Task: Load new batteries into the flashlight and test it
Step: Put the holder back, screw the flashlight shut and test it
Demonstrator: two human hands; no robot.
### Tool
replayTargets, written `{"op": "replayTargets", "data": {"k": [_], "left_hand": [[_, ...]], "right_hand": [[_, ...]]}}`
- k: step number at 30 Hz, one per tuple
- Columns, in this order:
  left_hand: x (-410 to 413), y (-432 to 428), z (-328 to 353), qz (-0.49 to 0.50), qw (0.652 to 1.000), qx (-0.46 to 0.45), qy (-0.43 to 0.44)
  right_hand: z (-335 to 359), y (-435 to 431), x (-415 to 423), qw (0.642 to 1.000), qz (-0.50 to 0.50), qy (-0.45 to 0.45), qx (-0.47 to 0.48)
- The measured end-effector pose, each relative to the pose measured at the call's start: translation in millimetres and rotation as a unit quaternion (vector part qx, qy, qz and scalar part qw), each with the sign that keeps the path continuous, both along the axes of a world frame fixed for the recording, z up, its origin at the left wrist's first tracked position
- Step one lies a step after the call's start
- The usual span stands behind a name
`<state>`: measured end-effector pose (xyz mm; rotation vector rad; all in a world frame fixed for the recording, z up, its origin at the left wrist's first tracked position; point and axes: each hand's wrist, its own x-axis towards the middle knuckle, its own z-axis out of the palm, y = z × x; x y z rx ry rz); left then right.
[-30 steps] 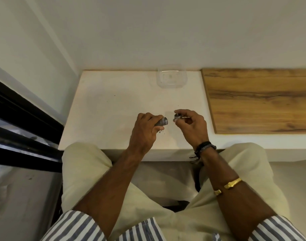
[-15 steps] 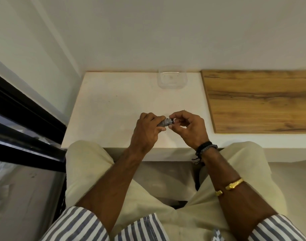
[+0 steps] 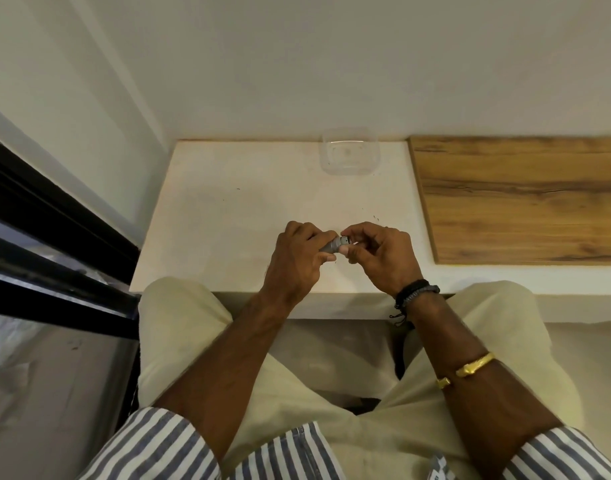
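A small grey metal flashlight (image 3: 333,244) is held above the white tabletop (image 3: 228,216), near its front edge. My left hand (image 3: 297,261) wraps around the body, so most of it is hidden. My right hand (image 3: 380,254) pinches a small cap piece (image 3: 346,240) with thumb and forefinger, pressed against the flashlight's exposed right end. The two hands touch at that joint. No batteries are visible.
A clear plastic container (image 3: 349,155) stands at the back of the white tabletop against the wall. A wooden board (image 3: 522,199) covers the surface to the right. A black window frame (image 3: 54,237) runs along the left. My knees sit under the table's front edge.
One second ago my hands were apart, the flashlight body in the left and the cap in the right. The right hand has moved left and brought the cap onto the flashlight's end.
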<state>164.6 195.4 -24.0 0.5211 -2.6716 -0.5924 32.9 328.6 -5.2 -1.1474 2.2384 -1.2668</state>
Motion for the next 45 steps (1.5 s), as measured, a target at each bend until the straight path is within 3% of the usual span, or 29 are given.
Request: {"op": "replayTargets", "data": {"k": [15, 24, 32, 37, 41, 45], "left_hand": [[-1, -4, -1, -0.014, 0.999, 0.041, 0.001], [-1, -1, 2, -0.020, 1.000, 0.001, 0.013], [-2, 0, -2, -0.001, 1.000, 0.021, 0.004], [-3, 0, -3, -0.017, 1.000, 0.014, 0.005], [-4, -1, -4, -0.002, 1.000, 0.020, 0.001], [-2, -1, -5, 0.000, 1.000, 0.023, -0.004]], "right_hand": [[0, 3, -2, 0.999, 0.011, 0.020, -0.024], [-1, -2, 3, 0.997, -0.040, -0.006, 0.060], [-5, 5, -4, 0.997, 0.011, -0.072, 0.015], [0, -1, 5, 0.991, -0.074, -0.032, 0.108], [-1, 3, -1, 0.993, 0.000, -0.107, 0.040], [-4, 3, 0, 0.997, 0.005, -0.076, 0.031]]}}
